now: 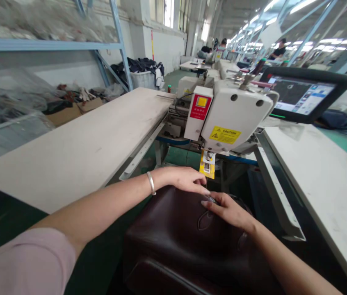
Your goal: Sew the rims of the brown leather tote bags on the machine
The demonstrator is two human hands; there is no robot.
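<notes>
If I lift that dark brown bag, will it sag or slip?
The bag probably flexes yet keeps some form: its panels curve softly, while its left corner looks boxy. Its smooth, shiny surface may be somewhat slippery.

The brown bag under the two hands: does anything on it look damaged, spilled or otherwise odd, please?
Nothing stands out. The visible surface of the brown bag shows no clear tear or spill, and the left hand and right hand are at its top. The part beneath them is hidden.
</notes>
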